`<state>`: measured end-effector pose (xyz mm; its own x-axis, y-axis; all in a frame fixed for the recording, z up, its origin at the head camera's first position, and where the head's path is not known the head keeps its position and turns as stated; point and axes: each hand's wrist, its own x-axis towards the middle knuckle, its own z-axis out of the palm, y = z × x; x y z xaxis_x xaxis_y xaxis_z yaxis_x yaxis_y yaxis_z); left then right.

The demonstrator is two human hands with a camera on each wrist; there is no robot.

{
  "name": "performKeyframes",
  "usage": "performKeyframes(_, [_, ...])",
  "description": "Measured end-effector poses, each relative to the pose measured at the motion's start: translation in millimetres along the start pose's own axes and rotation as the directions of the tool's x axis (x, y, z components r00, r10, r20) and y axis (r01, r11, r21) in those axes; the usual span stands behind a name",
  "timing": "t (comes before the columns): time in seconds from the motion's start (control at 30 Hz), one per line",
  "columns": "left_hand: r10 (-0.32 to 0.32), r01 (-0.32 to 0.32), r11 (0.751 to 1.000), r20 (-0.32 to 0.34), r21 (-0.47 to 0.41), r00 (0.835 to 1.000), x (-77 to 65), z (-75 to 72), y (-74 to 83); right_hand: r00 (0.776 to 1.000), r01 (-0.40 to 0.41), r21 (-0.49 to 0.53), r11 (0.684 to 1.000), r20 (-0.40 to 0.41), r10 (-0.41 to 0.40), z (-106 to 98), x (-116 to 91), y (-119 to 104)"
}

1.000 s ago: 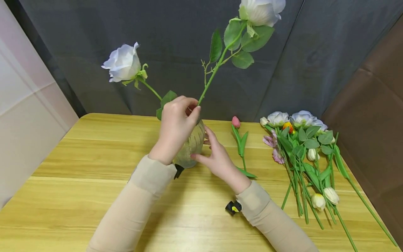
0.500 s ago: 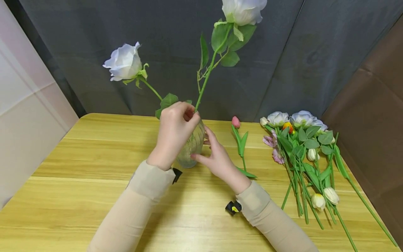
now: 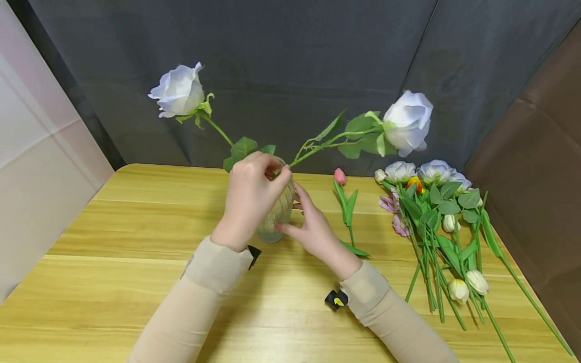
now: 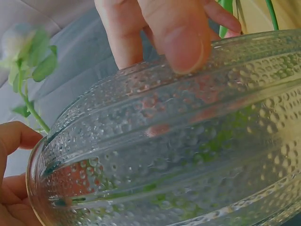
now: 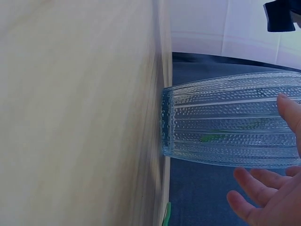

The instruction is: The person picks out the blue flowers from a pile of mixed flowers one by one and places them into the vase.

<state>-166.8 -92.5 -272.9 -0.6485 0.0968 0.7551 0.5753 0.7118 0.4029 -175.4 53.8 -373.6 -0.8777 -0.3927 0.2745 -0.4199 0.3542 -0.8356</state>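
Glass vase, centre: one rose appears inserted, leaning toward 11 o'clock; left hand pinches second rose at the mouth; right hand, fingers extended, touches the vase. Tulip and bunch lie unplaced, 3 o'clock.

And it's bright light sheening the near tabletop, while the left wrist view blurs a white rose.

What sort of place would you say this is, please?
Probably a makeshift indoor floral workspace: a wooden table, a dark backdrop behind it, and a pile of flowers at right.
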Motion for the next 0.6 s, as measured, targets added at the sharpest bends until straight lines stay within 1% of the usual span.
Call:
performKeyframes(0.2, [0.024, -0.024, 1.0, 0.0, -0.005, 1.0, -2.3, 1.9, -0.9, 1.0, 0.007, -0.006, 1.0, -0.008, -0.008, -1, 0, 1])
performKeyframes(0.27, [0.035, -0.035, 0.999, -0.008, -0.01, 0.999, -3.4, 2.2, -0.7, 1.0, 0.009, -0.005, 1.0, -0.008, -0.009, -1, 0, 1])
performKeyframes(0.33, [0.054, -0.054, 0.998, -0.034, -0.023, 0.998, -4.9, 2.5, -0.8, 1.0, 0.01, -0.002, 1.0, -0.007, -0.01, -1, 0, 1])
performKeyframes(0.4, [0.082, -0.085, 0.995, -0.078, -0.042, 0.994, -6.6, 2.7, -1.2, 1.0, 0.011, -0.003, 1.0, -0.005, -0.011, -1, 0, 1])
performKeyframes(0.5, [0.134, -0.147, 0.987, -0.169, -0.065, 0.977, -10.1, 3.3, -3.4, 1.0, 0.012, -0.008, 1.0, -0.005, -0.012, -2, 0, 1])
performKeyframes(0.6, [0.179, -0.209, 0.974, -0.267, -0.087, 0.947, -15.3, 4.7, -7.8, 1.0, 0.015, -0.01, 1.0, -0.002, -0.015, -1, 0, 1])
